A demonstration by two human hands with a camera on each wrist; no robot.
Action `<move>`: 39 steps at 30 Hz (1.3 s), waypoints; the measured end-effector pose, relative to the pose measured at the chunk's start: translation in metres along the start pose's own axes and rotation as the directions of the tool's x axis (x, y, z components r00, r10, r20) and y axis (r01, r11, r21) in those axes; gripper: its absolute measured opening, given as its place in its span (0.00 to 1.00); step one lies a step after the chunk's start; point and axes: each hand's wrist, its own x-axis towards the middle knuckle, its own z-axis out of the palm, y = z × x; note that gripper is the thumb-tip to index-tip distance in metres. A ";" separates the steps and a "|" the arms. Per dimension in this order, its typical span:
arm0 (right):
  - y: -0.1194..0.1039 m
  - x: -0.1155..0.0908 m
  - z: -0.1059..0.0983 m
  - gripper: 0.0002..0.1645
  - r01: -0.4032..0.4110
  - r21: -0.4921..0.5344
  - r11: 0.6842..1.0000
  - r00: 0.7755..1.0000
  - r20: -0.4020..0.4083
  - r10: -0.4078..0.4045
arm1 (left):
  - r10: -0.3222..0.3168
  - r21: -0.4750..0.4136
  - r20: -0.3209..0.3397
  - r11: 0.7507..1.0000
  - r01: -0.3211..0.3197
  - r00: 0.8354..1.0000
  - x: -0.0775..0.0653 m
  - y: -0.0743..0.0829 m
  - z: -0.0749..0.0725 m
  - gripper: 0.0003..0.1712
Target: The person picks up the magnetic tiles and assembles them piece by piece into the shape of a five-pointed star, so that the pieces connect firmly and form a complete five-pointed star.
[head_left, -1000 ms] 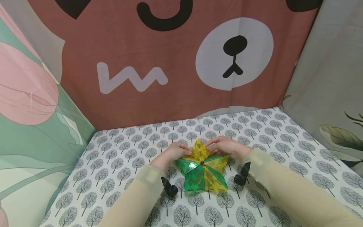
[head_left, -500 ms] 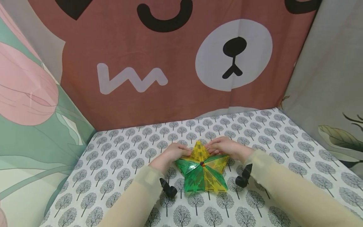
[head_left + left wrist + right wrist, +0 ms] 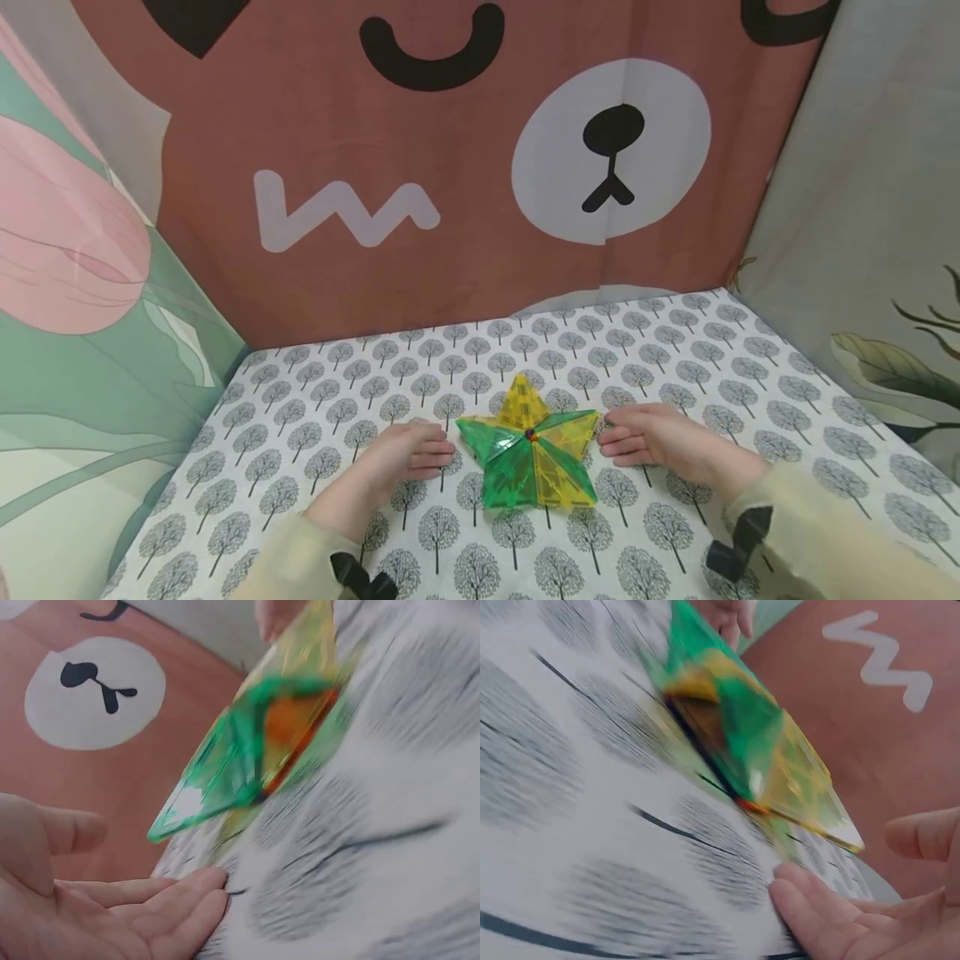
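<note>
A star of translucent green and yellow magnetic tiles (image 3: 510, 475) lies on the tree-print cloth, its yellow point toward the back. Small dark and red bits meet at its centre. To its left, my left hand (image 3: 405, 457) is apart from it, fingers fairly straight. My right hand (image 3: 660, 442) is just off the star's right point, fingers extended and holding nothing. In the left wrist view, the thumb and fingers of the left hand (image 3: 127, 900) are spread below a raised green tip. The right wrist view has the right hand (image 3: 870, 900) likewise relaxed beside a yellow tip; orange shows underneath.
White cloth (image 3: 300, 467) with grey trees covers the table. A brown curtain with a bear print (image 3: 450, 250) hangs along its back edge. Flowered curtains stand at the left (image 3: 75, 250) and right (image 3: 862, 250).
Both hands have let go of the star's back part and moved apart and toward me, one to each side. The star has stayed in about the same place.
</note>
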 end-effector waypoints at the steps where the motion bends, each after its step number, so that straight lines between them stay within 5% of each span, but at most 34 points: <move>1: 0.002 -0.006 0.002 0.38 0.002 0.022 1.000 1.000 0.013 -0.002 | 0.006 -0.029 0.029 1.000 -0.005 1.000 -0.006 -0.002 0.000 0.30; 5: 0.007 -0.026 0.017 0.42 0.003 0.106 0.994 0.998 0.061 -0.010 | 0.043 -0.178 0.116 0.984 -0.022 0.992 -0.024 -0.010 0.008 0.36; 10: 0.007 -0.036 0.038 0.46 0.003 0.152 0.988 0.993 0.118 -0.021 | 0.094 -0.296 0.133 0.954 -0.051 0.987 -0.035 -0.013 0.028 0.41; 16: 0.003 -0.036 0.053 0.51 0.001 0.200 0.980 0.998 0.055 -0.012 | 0.102 -0.363 0.131 0.931 -0.048 0.986 -0.035 -0.009 0.048 0.51; 39: -0.007 -0.008 0.057 0.52 0.012 0.185 0.983 1.000 0.018 -0.016 | 0.140 -0.362 0.074 0.926 -0.104 0.987 -0.015 -0.006 0.046 0.49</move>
